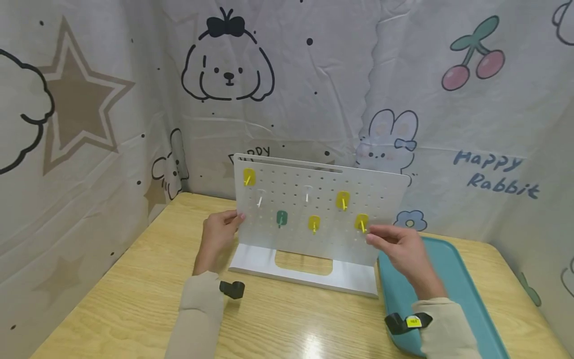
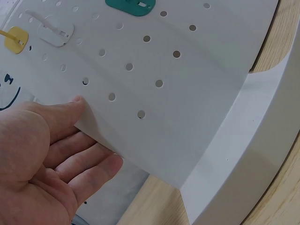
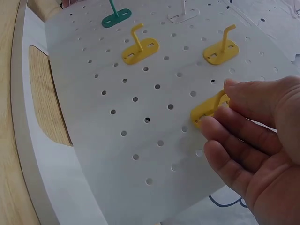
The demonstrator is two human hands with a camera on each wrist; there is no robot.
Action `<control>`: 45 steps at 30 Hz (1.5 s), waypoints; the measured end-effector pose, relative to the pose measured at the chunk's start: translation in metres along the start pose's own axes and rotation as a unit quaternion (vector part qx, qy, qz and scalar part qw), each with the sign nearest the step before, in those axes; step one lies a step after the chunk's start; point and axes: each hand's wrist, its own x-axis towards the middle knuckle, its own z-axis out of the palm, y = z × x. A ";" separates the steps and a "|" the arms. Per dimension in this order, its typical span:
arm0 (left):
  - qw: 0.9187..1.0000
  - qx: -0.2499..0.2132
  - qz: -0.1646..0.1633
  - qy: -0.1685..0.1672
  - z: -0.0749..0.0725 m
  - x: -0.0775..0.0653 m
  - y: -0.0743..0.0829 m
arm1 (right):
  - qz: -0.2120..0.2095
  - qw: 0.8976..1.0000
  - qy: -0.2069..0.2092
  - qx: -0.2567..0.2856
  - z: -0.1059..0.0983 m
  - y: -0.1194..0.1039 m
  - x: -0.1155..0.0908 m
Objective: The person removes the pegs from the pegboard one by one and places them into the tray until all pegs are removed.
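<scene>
A white pegboard stands tilted on its white base. My left hand grips its left edge, thumb on the front face and fingers behind. With thumb and forefinger, my right hand pinches the peg of the lower right yellow hook, whose plate lies against the board. Other hooks on the board are a yellow one at the upper left, a yellow one at the upper right, a yellow one low in the middle, a green one and two clear ones, including one near the centre.
A teal tray lies to the right of the base, partly under my right forearm. The wooden table extends in front. Printed cloth hangs close behind the board and along both sides.
</scene>
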 end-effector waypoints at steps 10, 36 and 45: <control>1.000 -0.001 0.005 0.000 -0.001 -0.001 0.001 | 0.009 1.000 0.019 0.015 0.011 0.001 0.002; 1.000 -0.005 -0.002 -0.001 -0.002 0.000 0.002 | -0.003 0.998 0.060 -0.033 0.015 -0.008 0.004; 1.000 -0.008 -0.004 0.000 -0.001 -0.002 0.003 | -0.012 0.996 0.073 -0.047 0.006 -0.012 0.003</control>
